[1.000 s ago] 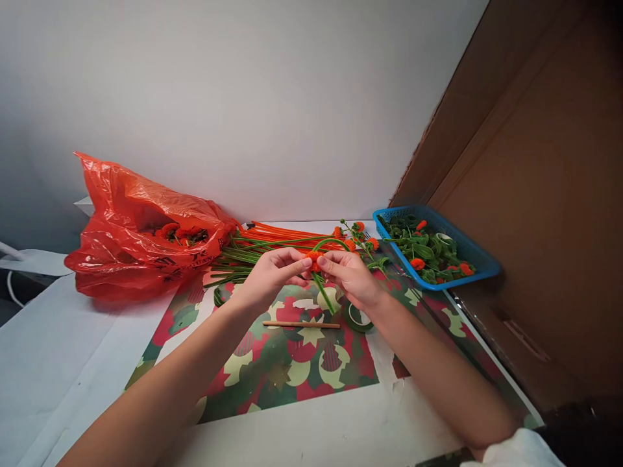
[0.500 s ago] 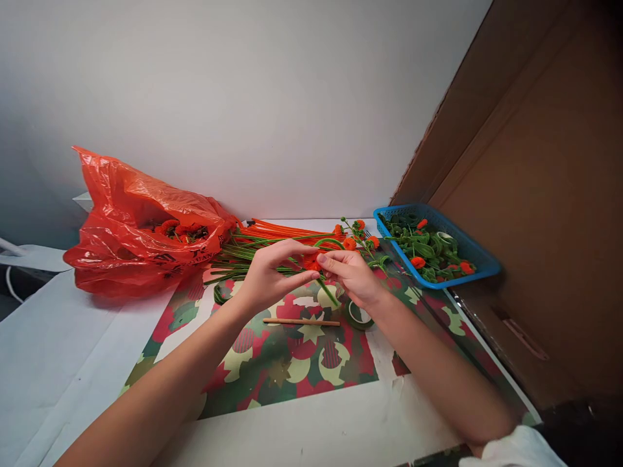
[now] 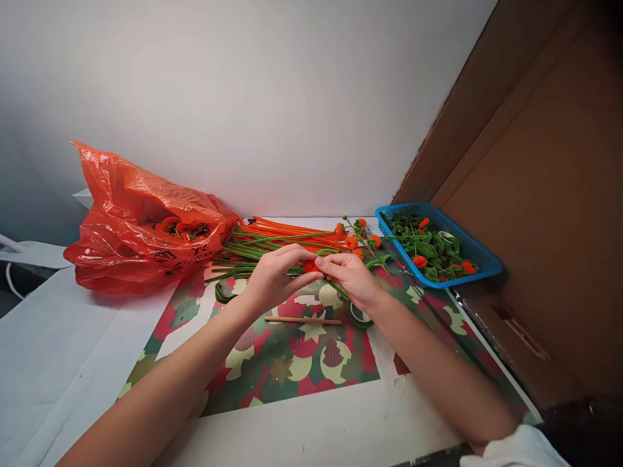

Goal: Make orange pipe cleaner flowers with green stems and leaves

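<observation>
My left hand (image 3: 275,275) and my right hand (image 3: 351,277) meet above the patterned paper, fingertips pinching a small orange pipe-cleaner flower (image 3: 310,265) between them. Its green stem (image 3: 341,290) runs down under my right hand. Just behind lies a bundle of orange and green pipe cleaners (image 3: 272,240). A thin wooden stick (image 3: 302,320) lies on the paper below my hands. A roll of green tape (image 3: 359,316) sits partly hidden under my right wrist.
A red plastic bag (image 3: 141,227) with orange flowers inside lies at the left. A blue basket (image 3: 481,258) of green and orange pieces stands at the right, beside a brown cardboard wall (image 3: 540,194). Red-green patterned paper (image 3: 292,363) covers the table's middle.
My left hand opened briefly, then closed back onto the orange flower. The green stem loop that arched above my hands has dropped lower. Both hands stayed in about the same place.
</observation>
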A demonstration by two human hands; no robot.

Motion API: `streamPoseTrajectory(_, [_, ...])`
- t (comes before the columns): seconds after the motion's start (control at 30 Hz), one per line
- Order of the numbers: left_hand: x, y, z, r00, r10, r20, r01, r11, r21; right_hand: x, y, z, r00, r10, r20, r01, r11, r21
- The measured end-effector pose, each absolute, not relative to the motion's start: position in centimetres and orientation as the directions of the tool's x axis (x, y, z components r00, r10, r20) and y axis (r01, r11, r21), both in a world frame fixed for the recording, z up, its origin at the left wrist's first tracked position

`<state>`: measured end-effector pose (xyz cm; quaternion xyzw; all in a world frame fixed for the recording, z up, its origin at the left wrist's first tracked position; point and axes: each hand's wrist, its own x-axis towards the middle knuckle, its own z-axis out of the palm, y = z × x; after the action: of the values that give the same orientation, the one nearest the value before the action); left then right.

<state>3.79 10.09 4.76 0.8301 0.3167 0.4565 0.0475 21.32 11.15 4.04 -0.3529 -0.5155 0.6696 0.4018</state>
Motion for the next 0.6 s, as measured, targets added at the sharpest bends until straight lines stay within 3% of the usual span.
streamPoseTrajectory(0.6, [3.0,9.8,6.1,0.346,0.486,0.803,0.391,-0.853,0.347,21.8,10.9,5.0,-0.487,0.870,0.081,-0.241,-0.045,-0.969])
